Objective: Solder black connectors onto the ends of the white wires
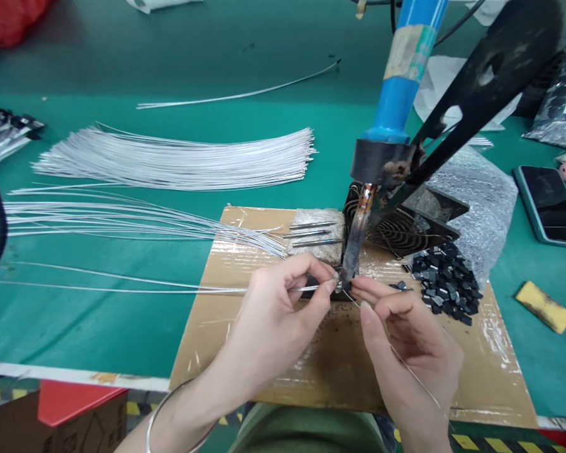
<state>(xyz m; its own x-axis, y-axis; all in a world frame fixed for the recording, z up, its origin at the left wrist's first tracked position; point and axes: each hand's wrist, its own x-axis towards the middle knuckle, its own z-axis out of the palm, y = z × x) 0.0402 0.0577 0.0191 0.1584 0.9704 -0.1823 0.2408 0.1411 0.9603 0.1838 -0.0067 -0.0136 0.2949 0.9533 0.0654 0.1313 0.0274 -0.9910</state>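
Two white wires [217,290] stretch in from the left, over the near-left edge of the brown cardboard [481,371], to the left hand [279,311], whose thumb and fingers pinch them near their ends, just beside the tip of a soldering iron [391,107]. The right hand [412,340] grasps a thin wire [414,375] between thumb and fingers, its end close to that tip. Little room separates the hands, the iron coming down between them. Black connectors [448,283] lie heaped near the cardboard's right edge; beyond it rest a yellow sponge [544,306] and a phone [551,204]. Leftward, a broad stretch of green table [99,333] reaches its pale front edge.
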